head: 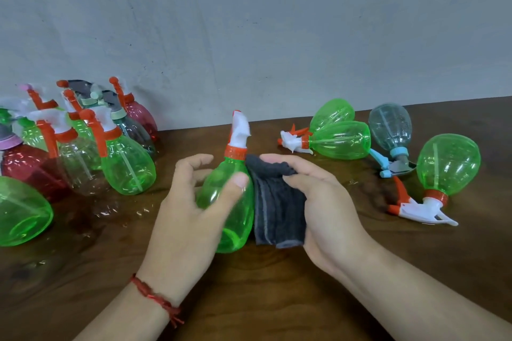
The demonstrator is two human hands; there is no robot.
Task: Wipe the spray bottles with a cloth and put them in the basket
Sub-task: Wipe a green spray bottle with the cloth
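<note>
Green translucent plastic, white trigger head, orange collar: this is the spray bottle [238, 230] you hold at the middle of the wooden table [249, 299]. It leans slightly, with its nozzle towards the grey wall [249, 36]. Whether its base touches the table cannot be told.

Your left hand [188, 219] grips the bottle's body. The thumb lies across the front and the fingers curl round the far side.

Your right hand [327, 210] holds a dark grey cloth [277, 210]. The fingers are curled over its upper edge and the cloth hangs folded against the palm. The cloth touches the right flank of the bottle, from just under the collar down to near the base.

A red thread bracelet [155, 296] sits on your left wrist.

To your left, against the wall, a cluster of bottles stands upright, close together:
- a green one [126, 163] at the front
- a clear one [80, 166] beside it
- a red one [25, 166] further left

Another green bottle [19, 210] lies on its side at the left edge, near the cluster.

To your right, well apart from your hands, four bottles lie on the table:
- two green ones [340, 140] touching each other
- a pale bottle with a blue trigger [389, 127]
- a further green bottle [447, 163] nearest the right edge, its nozzle towards you
</note>
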